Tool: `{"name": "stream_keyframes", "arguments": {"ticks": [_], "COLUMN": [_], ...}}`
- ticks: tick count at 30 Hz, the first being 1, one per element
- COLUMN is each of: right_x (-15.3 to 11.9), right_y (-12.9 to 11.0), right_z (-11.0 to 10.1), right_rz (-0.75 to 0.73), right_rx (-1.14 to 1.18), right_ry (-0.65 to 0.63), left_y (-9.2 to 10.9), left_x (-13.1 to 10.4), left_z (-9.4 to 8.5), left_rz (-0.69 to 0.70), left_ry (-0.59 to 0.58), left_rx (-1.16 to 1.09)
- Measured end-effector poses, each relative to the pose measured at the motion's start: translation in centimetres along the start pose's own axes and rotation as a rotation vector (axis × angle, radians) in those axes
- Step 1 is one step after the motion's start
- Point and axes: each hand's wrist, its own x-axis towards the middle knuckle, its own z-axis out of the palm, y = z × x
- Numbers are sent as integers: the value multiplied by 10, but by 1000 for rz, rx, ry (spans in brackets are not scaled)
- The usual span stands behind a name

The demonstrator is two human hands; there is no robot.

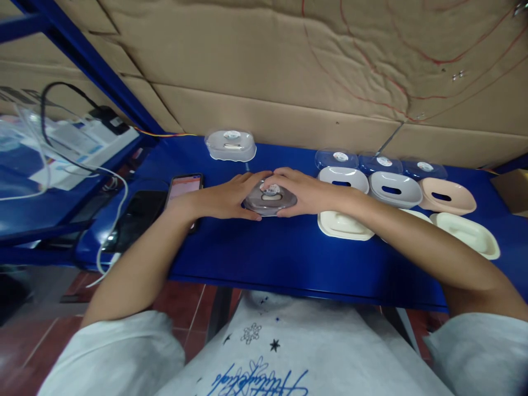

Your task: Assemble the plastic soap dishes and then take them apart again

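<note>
A cardboard wall point(247, 60) backs the blue table point(251, 258). To the right of the hands sit three rows — clear lids point(350, 161) at the back, slotted trays point(396, 189) in the middle, cream dishes point(345, 225) in front, partly hidden by the right forearm. The grey box point(268, 205) lies straight ahead of the person, directly between the hands, its long axis running side to side. Neither hand is nearer: the left hand point(225, 195) grips its left end, the right hand point(307, 192) its right end, thumbs on the near edge and fingers curled over the far side. Whether it rests on the table or is slightly raised, I cannot tell. Right fingers reach over the top, beside a small round sticker point(272, 190).
</note>
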Motion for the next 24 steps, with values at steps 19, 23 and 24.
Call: {"name": "stream_keyframes", "arguments": {"ticks": [19,23,24], "right_x": [-4,-4,-5], "right_y": [-2,-5,-5], "right_z": [-6,-7,-6], "right_rz": [-11,-6,-4], "right_rx": [-41,-67,-65], "right_ry": [14,-1,2], "left_y": [4,4,4], "left_x": [7,8,8], "left_z": [1,1,1], "left_rz": [20,38,47], "left_ry": [55,68,70], "left_rx": [-145,-166,-169]}}
